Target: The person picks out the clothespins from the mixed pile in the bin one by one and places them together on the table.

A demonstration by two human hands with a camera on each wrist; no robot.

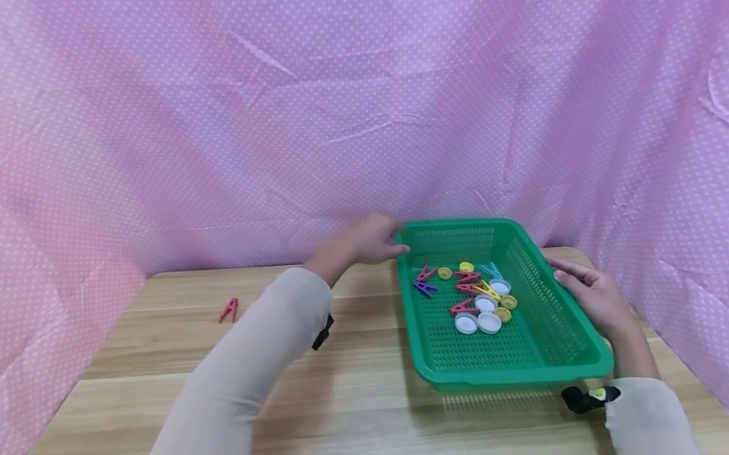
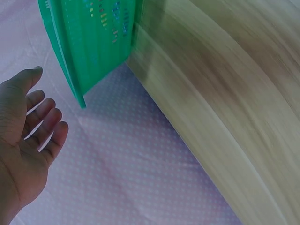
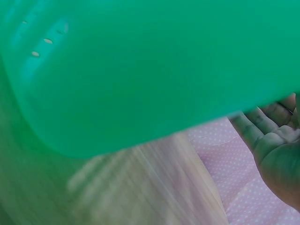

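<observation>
A green plastic basket [image 1: 515, 375] with slotted walls stands on the right part of the wooden table. Inside it lie several clothespins, among them a purple one [image 1: 425, 289], and several white and yellow round caps, such as a white cap [image 1: 490, 322]. At the basket's far left corner is my left hand [image 1: 373, 239]; the left wrist view shows it apart from the rim, fingers loosely bent and holding nothing. Along the outside of the right rim lies my right hand [image 1: 595, 297], fingers fairly straight; part of it is hidden behind the basket in the right wrist view.
A red clothespin [image 1: 229, 310] lies alone on the wooden table [image 1: 366, 450], left of the left forearm. Pink dotted cloth [image 1: 349, 106] hangs behind the table and on both sides.
</observation>
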